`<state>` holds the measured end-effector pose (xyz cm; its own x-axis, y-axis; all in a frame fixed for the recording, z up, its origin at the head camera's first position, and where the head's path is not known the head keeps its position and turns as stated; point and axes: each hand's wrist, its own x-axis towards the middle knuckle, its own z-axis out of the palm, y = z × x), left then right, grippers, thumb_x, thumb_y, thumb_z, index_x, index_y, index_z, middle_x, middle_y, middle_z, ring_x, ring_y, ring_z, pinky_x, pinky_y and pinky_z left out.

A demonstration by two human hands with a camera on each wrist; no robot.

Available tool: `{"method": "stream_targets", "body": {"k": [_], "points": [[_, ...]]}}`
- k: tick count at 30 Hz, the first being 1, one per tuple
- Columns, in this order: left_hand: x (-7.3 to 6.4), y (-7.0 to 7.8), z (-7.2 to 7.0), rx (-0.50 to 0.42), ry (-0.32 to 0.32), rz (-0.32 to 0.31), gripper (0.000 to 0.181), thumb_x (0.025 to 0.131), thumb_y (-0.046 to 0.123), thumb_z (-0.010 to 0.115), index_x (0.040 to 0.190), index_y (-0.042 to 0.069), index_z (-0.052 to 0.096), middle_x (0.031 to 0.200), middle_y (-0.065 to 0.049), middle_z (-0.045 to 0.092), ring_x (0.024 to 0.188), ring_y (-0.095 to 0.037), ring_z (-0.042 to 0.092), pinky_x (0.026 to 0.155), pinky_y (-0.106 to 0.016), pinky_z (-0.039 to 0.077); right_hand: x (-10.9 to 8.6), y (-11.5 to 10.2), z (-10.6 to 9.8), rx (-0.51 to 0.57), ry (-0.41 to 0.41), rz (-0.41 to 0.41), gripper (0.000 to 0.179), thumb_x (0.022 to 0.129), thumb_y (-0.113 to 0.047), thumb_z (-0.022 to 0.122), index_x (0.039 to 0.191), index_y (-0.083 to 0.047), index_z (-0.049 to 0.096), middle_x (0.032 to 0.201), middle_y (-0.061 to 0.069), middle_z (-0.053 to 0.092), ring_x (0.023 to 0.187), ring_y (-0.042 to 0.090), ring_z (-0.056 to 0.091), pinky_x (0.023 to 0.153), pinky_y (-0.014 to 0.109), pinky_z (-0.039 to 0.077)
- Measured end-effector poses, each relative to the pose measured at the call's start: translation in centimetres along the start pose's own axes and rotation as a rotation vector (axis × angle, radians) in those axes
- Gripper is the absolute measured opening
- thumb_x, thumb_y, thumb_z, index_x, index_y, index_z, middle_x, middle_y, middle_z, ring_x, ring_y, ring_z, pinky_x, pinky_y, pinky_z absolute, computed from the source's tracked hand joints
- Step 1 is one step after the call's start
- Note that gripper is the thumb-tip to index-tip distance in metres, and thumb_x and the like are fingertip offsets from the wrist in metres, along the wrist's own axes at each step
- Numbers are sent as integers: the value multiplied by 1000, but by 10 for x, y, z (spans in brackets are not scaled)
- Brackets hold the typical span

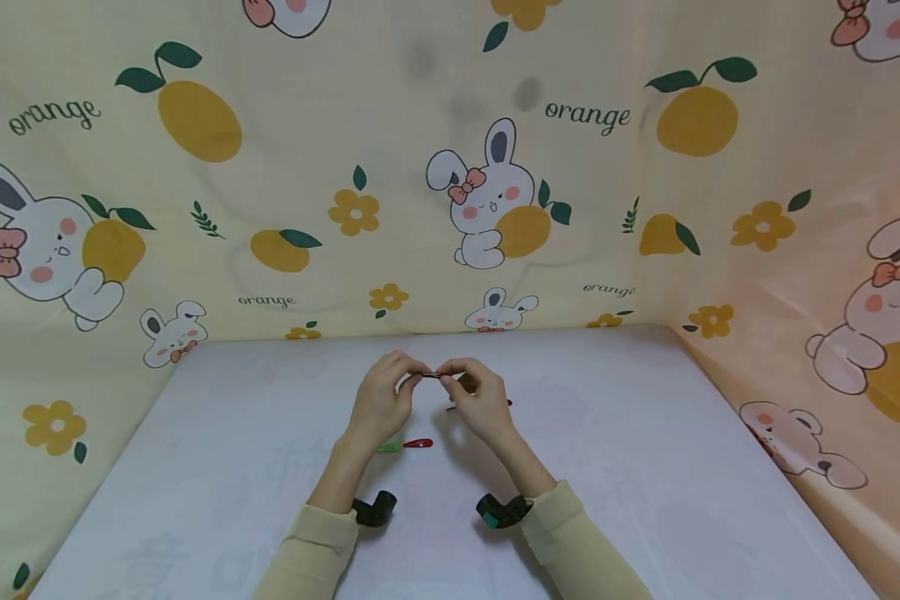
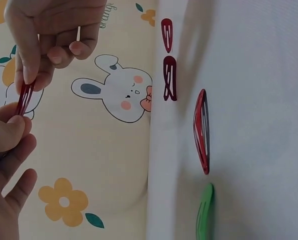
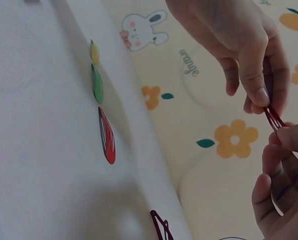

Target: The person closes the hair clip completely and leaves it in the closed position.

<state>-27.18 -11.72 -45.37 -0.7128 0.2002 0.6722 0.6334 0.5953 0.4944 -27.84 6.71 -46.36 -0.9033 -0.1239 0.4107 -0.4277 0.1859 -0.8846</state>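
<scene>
Above the far part of the table, both hands hold one dark red snap hair clip (image 2: 25, 99) between them. My left hand (image 1: 378, 402) pinches one end with thumb and fingertips. The other end is gripped the same way by my right hand (image 1: 483, 403). In the left wrist view, slots show along the clip's body. Below the hands lie a bright red hair clip (image 2: 201, 132) and a green hair clip (image 3: 97, 84), roughly in line. A yellow hair clip (image 3: 94, 51) lies beyond the green one in the right wrist view.
Two more dark red clips, one nearer (image 2: 170, 78) and one farther (image 2: 167, 35), lie on the right side, partly covered by the right hand in the head view. The white tabletop (image 1: 217, 500) meets a patterned curtain (image 1: 390, 275) at its back edge.
</scene>
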Motion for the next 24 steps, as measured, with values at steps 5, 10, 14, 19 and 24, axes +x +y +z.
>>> {"method": "stream_targets", "body": {"k": [5, 10, 14, 19, 24], "points": [[0, 0, 0, -21, 19, 44, 19, 89, -10, 74, 94, 8, 76, 90, -2, 72, 91, -20, 67, 83, -39, 54, 0, 1, 0, -11, -5, 3, 8, 97, -3, 72, 103, -6, 75, 98, 11, 73, 65, 10, 57, 56, 21, 46], [0, -1, -1, -51, 27, 67, 20, 88, -11, 74, 94, 8, 77, 90, -2, 73, 91, -20, 68, 82, -38, 55, 0, -3, 0, -43, -6, 34, 8, 96, 0, 71, 104, 0, 74, 92, 17, 71, 63, 8, 50, 55, 21, 40], [0, 0, -1, -72, 31, 73, 21, 86, -12, 75, 93, 7, 77, 89, -1, 73, 90, -20, 68, 80, -38, 55, -3, -21, -3, -39, -29, 37, 8, 97, 2, 69, 104, 4, 73, 94, 19, 71, 64, 6, 48, 56, 20, 38], [-1, -2, -1, -93, 33, 76, 21, 86, -13, 76, 93, 7, 77, 89, -1, 73, 89, -18, 68, 79, -37, 56, -6, -40, -8, -5, -48, 33, 7, 96, 3, 69, 102, 6, 72, 97, 20, 71, 64, 4, 47, 57, 19, 37], [-1, -3, -1, -149, 19, 56, 21, 87, -13, 75, 93, 7, 77, 90, -1, 73, 89, -19, 69, 79, -37, 57, -6, -39, -10, 64, -79, 80, 7, 98, 3, 68, 103, 7, 71, 96, 22, 70, 68, 5, 49, 59, 20, 39]]}}
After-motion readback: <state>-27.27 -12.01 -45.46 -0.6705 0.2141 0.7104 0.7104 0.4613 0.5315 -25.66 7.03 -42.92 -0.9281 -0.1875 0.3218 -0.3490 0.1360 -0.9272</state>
